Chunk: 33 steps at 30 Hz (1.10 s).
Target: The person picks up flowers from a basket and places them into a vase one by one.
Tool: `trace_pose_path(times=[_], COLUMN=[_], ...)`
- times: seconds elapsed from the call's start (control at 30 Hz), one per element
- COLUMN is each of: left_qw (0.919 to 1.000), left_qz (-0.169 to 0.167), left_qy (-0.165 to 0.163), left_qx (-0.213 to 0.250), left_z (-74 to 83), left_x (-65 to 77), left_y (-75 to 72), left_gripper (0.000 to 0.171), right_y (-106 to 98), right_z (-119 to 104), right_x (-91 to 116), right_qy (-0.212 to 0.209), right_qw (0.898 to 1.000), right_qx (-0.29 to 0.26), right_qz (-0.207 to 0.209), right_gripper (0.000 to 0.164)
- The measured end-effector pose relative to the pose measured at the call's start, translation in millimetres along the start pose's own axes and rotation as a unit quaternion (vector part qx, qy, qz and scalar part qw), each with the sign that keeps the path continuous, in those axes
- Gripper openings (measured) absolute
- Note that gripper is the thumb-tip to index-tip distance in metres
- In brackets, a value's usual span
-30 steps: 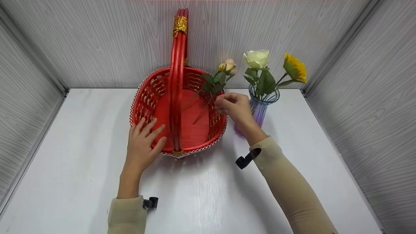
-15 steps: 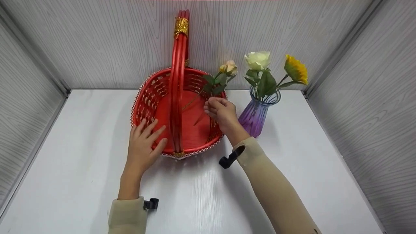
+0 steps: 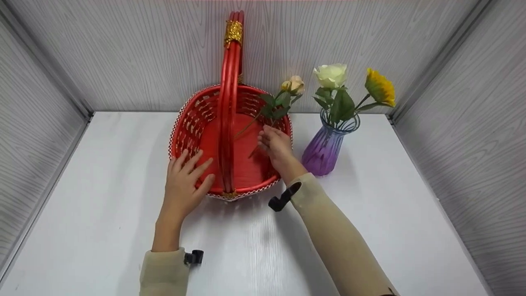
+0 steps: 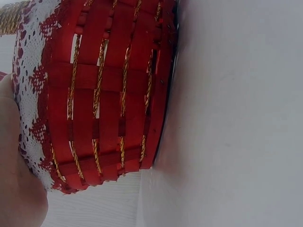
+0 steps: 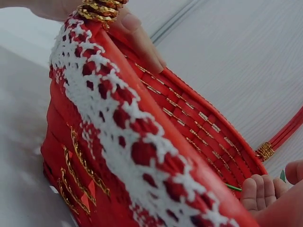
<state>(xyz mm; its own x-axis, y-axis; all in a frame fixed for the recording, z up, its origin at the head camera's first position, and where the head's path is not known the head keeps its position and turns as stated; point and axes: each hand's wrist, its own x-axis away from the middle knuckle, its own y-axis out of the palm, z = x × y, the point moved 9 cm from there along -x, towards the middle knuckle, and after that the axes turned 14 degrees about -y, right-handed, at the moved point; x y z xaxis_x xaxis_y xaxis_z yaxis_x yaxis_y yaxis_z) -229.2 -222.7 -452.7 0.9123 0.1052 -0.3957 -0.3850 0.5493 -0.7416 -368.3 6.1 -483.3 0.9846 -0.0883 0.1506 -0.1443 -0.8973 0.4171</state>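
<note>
A red woven basket (image 3: 248, 181) with lace trim and a tall arched handle (image 3: 228, 107) stands on the white table. Over its near-left rim rests my left hand (image 3: 181, 185), fingers spread and reaching inside. In the left wrist view, part of that hand (image 4: 19, 175) lies against the lace edge (image 4: 33, 90). Inside the basket's right side, my right hand (image 3: 277, 148) pinches the stem of a pale peach rose (image 3: 295, 85). The right wrist view has its curled fingers (image 5: 259, 191) beside a bit of green stem (image 5: 233, 187). Leaves (image 3: 276, 107) lean over the far-right rim.
A blue-to-purple glass vase (image 3: 324, 152) stands close to the basket's right, holding a white rose (image 3: 331, 75) and a yellow sunflower (image 3: 380, 87). Wood-grained panels (image 3: 144, 53) enclose the table (image 3: 230, 255) at the back and both sides.
My right hand has moved left and slightly down from near the vase into the basket, onto the rose stem. The left hand has stayed on the rim.
</note>
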Motion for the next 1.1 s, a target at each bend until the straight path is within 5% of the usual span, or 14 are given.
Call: trace_pose_path(times=[0.27, 0.9, 1.1], left_qw=[0.9999, 1.0000, 1.0000], left_qz=[-0.012, 0.003, 0.004], left_qy=[0.002, -0.003, 0.002], left_qx=[-0.001, 0.003, 0.003], left_z=[2.3, 0.6, 2.9], left_x=[4.3, 4.0, 1.7], left_y=[5.4, 0.7, -0.8], left_gripper=[0.043, 0.044, 0.043], right_y=[-16, -10, -6], right_z=[13, 15, 15], right_x=[-2, -4, -8], right_qy=[0.030, 0.056, 0.076], right_qw=[0.999, 0.994, 0.986], right_qx=[0.016, -0.075, -0.138], right_qz=[0.040, 0.054, 0.059], right_gripper=[0.039, 0.049, 0.053])
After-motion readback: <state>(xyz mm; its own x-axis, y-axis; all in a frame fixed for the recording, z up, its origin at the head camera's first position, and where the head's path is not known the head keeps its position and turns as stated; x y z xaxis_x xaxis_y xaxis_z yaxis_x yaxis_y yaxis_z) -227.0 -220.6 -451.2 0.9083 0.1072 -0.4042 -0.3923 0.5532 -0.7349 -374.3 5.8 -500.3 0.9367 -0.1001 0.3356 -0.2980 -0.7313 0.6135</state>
